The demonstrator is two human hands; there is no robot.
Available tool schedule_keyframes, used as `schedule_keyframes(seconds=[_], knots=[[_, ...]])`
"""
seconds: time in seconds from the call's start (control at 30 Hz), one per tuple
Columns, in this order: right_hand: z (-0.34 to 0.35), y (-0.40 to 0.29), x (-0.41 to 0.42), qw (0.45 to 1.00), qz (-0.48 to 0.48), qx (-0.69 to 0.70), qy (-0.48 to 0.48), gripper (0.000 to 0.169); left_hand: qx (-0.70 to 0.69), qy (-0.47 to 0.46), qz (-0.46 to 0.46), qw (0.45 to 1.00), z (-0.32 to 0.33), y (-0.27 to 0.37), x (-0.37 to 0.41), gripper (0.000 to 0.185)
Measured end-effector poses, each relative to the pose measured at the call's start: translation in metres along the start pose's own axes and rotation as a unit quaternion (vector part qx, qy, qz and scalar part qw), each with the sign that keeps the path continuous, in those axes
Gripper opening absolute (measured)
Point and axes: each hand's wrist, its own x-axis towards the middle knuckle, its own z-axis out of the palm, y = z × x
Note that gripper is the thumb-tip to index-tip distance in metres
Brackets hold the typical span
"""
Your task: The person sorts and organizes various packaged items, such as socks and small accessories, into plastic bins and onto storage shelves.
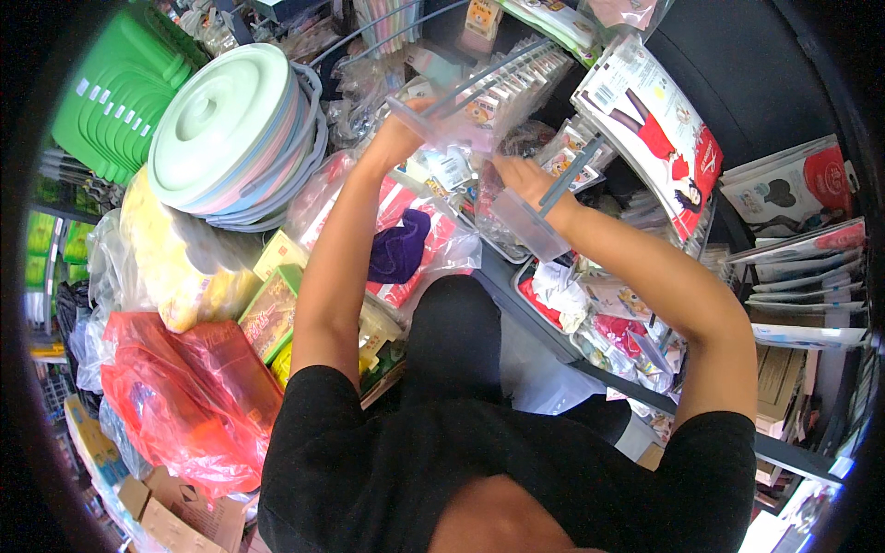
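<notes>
My left hand (pixel 408 135) reaches up among the hanging goods, beside a metal display hook with a clear plastic tag holder (pixel 409 119) at its end. Blur hides what its fingers do. My right hand (pixel 529 181) is at the same rack, its fingers by a clear plastic packet (pixel 492 200). A grey hook with another clear tag holder (pixel 531 225) crosses in front of its wrist. Between and beyond both hands hang carded packets (pixel 484 104) printed with cartoon faces. A dark purple cloth (pixel 401 247) lies on a red and white plastic-wrapped package (pixel 442 242) below.
Lidded pastel buckets (pixel 221 124) are stacked at the left by green plastic stools (pixel 114 110). A red plastic bag (pixel 187 394) lies lower left. Packaged hosiery (pixel 657 131) hangs at the right. A bin of small packets (pixel 622 325) stands below my right forearm.
</notes>
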Motion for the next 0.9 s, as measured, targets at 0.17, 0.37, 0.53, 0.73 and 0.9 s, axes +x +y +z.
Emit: schedule_keyframes(seconds=[0.17,0.37,0.53,0.73,0.9], knots=[[-0.044,-0.021,-0.025,0.953,-0.002,0.004,-0.303,0.029,0.19,0.036,-0.057,0.979,-0.022,-0.061,-0.026,0.053],[-0.106,-0.051,-0.037,0.92,0.104,0.002,-0.379,0.026,0.398,-0.127,-0.028,0.908,-0.008,-0.048,-0.106,0.066],[-0.144,-0.089,-0.064,0.955,0.016,-0.136,-0.265,0.019,0.549,-0.197,-0.112,0.804,0.016,-0.052,-0.143,0.077],[-0.165,-0.141,-0.125,0.983,-0.027,0.092,-0.157,0.027,0.558,-0.184,-0.027,0.809,0.015,-0.088,-0.148,0.038],[-0.119,-0.15,-0.178,0.933,0.01,0.346,-0.099,0.036,0.479,-0.118,0.01,0.87,0.009,-0.025,-0.157,0.034]])
